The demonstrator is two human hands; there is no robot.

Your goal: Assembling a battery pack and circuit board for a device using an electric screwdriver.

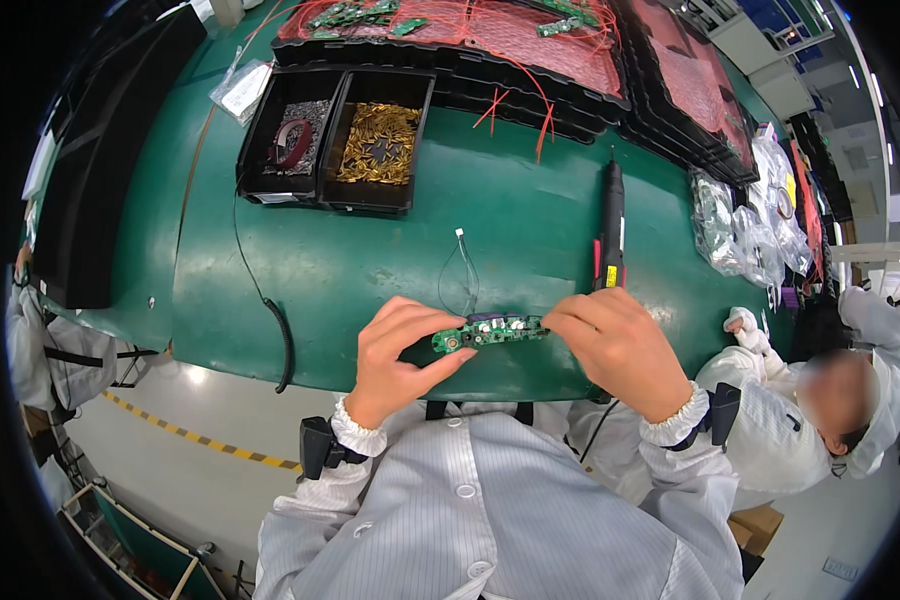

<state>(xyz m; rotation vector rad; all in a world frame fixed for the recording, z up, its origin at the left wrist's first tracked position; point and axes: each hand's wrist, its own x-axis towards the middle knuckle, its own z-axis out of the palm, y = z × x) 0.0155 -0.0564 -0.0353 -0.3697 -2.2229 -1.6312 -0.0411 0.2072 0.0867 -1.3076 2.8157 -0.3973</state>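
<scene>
A narrow green circuit board (492, 333) with white connectors is held level above the near edge of the bench. My left hand (395, 350) pinches its left end between thumb and fingers. The fingers of my right hand (615, 343) are closed on the board's right end, where the fingertips partly hide it. From the board a thin dark cable loops away to a small white plug (459, 233) on the far side. Just beyond my right hand lies a black and red electric screwdriver (611, 225), its tip pointing away from me.
Two black bins hold grey screws (308, 125) and brass standoffs (378, 145). Behind them, stacked black trays (450, 75) carry pink wrap, circuit boards and red wires. Clear plastic bags (750, 225) lie at right. A coiled black cord (285, 345) hangs over the bench edge. A co-worker (810, 420) sits close at right.
</scene>
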